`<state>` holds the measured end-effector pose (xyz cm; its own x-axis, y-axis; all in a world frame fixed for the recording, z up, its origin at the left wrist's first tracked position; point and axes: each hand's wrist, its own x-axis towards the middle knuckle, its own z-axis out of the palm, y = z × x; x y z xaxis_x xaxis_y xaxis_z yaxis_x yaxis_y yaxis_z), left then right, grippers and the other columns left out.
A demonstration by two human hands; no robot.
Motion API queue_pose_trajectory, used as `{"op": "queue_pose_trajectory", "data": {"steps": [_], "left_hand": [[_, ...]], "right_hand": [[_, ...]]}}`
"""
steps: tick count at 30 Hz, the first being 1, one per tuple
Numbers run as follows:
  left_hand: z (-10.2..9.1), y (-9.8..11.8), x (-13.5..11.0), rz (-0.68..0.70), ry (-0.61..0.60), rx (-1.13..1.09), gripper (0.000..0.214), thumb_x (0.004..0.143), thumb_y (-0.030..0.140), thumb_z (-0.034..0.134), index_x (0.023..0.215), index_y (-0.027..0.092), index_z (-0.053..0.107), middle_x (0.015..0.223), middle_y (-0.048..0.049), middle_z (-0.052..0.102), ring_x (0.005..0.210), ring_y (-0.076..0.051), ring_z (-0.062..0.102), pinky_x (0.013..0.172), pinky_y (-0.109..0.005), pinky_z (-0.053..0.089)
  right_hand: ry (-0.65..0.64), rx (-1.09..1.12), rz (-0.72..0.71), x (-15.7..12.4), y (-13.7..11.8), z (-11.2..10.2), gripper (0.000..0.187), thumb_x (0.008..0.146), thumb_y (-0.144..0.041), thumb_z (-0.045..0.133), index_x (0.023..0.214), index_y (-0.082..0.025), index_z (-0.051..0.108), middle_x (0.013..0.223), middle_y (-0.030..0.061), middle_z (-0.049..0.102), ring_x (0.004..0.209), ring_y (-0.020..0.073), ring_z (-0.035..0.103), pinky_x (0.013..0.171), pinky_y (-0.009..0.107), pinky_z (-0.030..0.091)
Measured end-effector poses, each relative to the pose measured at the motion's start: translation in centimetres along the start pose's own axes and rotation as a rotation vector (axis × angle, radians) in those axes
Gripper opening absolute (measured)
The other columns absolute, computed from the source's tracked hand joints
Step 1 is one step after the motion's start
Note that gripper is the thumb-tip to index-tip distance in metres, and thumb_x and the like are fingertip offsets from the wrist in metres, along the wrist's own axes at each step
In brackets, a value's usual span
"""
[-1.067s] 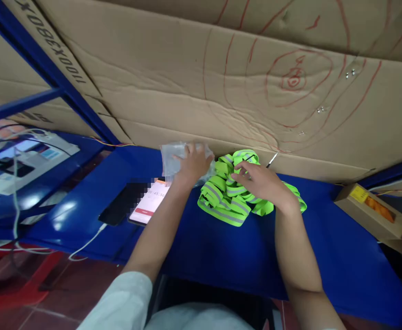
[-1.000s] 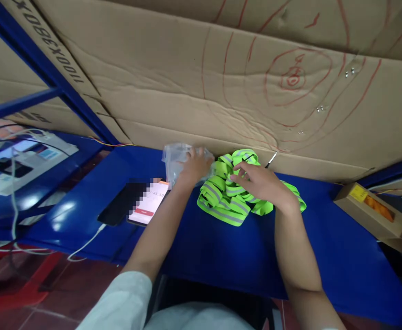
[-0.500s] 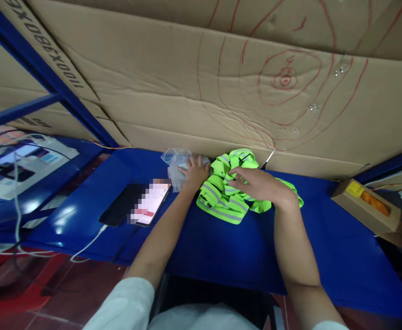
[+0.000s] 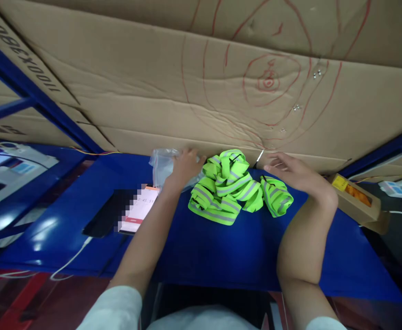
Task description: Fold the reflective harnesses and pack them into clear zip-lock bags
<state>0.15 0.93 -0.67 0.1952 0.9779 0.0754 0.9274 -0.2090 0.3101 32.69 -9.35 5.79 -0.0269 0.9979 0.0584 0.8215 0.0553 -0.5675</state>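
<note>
A heap of bright yellow-green reflective straps (image 4: 228,188) with grey stripes lies mid-table, and a smaller bundle of the same straps (image 4: 277,196) lies at its right. My left hand (image 4: 186,168) is over clear plastic bags (image 4: 162,168) left of the heap, fingers apart; its fingertips are somewhat blurred. Above and right of the smaller bundle, my right hand (image 4: 290,170) has its fingers stretched out leftward, with nothing seen in them. Near its fingertips a slim tool with a pale tip and dark lower end (image 4: 260,157) leans at the cardboard.
A cardboard wall (image 4: 135,101) with red rings drawn on it closes off the back of the blue table (image 4: 221,256). Two phones, one dark (image 4: 106,214) and one lit (image 4: 140,211), lie at left with a white cable (image 4: 70,260). An open carton (image 4: 359,201) sits at right.
My right hand has moved right, off the strap heap, past the smaller bundle. My left hand stays by the plastic bags, slightly raised at the wrist. The view has shifted a little to the right.
</note>
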Motion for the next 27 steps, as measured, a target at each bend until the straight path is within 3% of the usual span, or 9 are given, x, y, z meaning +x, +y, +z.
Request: {"op": "queue_pose_trajectory", "data": {"steps": [4, 7, 10, 13, 17, 20, 24, 27], "left_hand": [[-0.1, 4.0, -2.4, 0.352, -0.103, -0.082, 0.045, 0.106, 0.043, 0.051, 0.145, 0.024, 0.062, 0.149, -0.0088, 0.065, 0.142, -0.028, 0.058, 0.123, -0.044, 0.044], [2.0, 7.7, -5.2, 0.760, -0.086, -0.202, 0.046, 0.109, 0.039, 0.047, 0.148, 0.018, 0.059, 0.147, -0.0132, 0.065, 0.138, -0.027, 0.061, 0.120, -0.043, 0.047], [5.2, 10.3, -7.7, 0.976, -0.039, -0.118, 0.051, 0.109, 0.040, 0.049, 0.157, 0.024, 0.051, 0.167, -0.0148, 0.045, 0.156, -0.034, 0.043, 0.128, -0.061, 0.035], [8.2, 11.2, -9.2, 1.016, -0.062, -0.004, 0.061, 0.105, 0.035, 0.058, 0.163, 0.028, 0.041, 0.177, -0.0121, 0.031, 0.164, -0.039, 0.028, 0.128, -0.073, 0.026], [9.8, 11.1, -9.9, 1.037, -0.046, 0.031, 0.063, 0.103, 0.033, 0.061, 0.163, 0.031, 0.041, 0.179, -0.0108, 0.026, 0.164, -0.038, 0.029, 0.129, -0.076, 0.020], [9.4, 11.1, -9.9, 1.019, -0.042, -0.019, 0.057, 0.104, 0.033, 0.058, 0.160, 0.029, 0.047, 0.176, -0.0149, 0.031, 0.161, -0.038, 0.034, 0.128, -0.076, 0.021], [7.7, 11.4, -9.3, 0.957, 0.047, -0.194, 0.043, 0.106, 0.035, 0.054, 0.149, 0.027, 0.056, 0.163, -0.0151, 0.050, 0.154, -0.034, 0.046, 0.128, -0.074, 0.022], [6.0, 11.4, -8.5, 0.858, 0.140, -0.450, 0.035, 0.106, 0.035, 0.054, 0.138, 0.022, 0.059, 0.148, -0.0141, 0.061, 0.140, -0.029, 0.058, 0.126, -0.060, 0.036]], "right_hand": [[0.005, -0.090, 0.300, 1.2, 2.6, -0.7, 0.058, 0.090, -0.050, 0.073, 0.138, -0.018, 0.065, 0.119, 0.0159, 0.076, 0.097, 0.0289, 0.076, 0.089, 0.044, 0.061], [-0.049, -0.125, 0.379, 2.0, 4.3, -1.1, 0.059, 0.093, -0.047, 0.068, 0.144, -0.017, 0.061, 0.129, 0.0177, 0.073, 0.107, 0.0309, 0.075, 0.098, 0.045, 0.059], [-0.160, -0.113, 0.394, 2.8, 5.9, -0.8, 0.064, 0.088, -0.033, 0.070, 0.148, -0.015, 0.059, 0.140, 0.0187, 0.069, 0.120, 0.0315, 0.071, 0.107, 0.042, 0.056], [-0.343, -0.081, 0.402, 3.6, 7.5, 0.3, 0.078, 0.072, -0.022, 0.078, 0.148, -0.018, 0.062, 0.153, 0.0148, 0.062, 0.138, 0.0325, 0.062, 0.112, 0.037, 0.054], [-0.515, -0.046, 0.481, 4.2, 9.2, 1.7, 0.094, 0.066, -0.030, 0.079, 0.157, -0.025, 0.055, 0.162, 0.0140, 0.054, 0.135, 0.0368, 0.064, 0.091, 0.042, 0.064], [-0.552, -0.027, 0.482, 4.4, 9.4, 2.1, 0.092, 0.066, -0.039, 0.081, 0.154, -0.025, 0.058, 0.154, 0.0146, 0.061, 0.129, 0.0362, 0.068, 0.084, 0.040, 0.064], [-0.537, -0.011, 0.378, 4.1, 8.2, 1.3, 0.072, 0.061, -0.048, 0.087, 0.126, -0.019, 0.074, 0.124, 0.0129, 0.077, 0.117, 0.0359, 0.071, 0.093, 0.040, 0.060], [-0.473, 0.014, 0.254, 3.1, 6.1, -0.2, 0.062, 0.067, -0.052, 0.086, 0.119, -0.019, 0.073, 0.120, 0.0088, 0.077, 0.117, 0.0325, 0.069, 0.099, 0.038, 0.056]]}}
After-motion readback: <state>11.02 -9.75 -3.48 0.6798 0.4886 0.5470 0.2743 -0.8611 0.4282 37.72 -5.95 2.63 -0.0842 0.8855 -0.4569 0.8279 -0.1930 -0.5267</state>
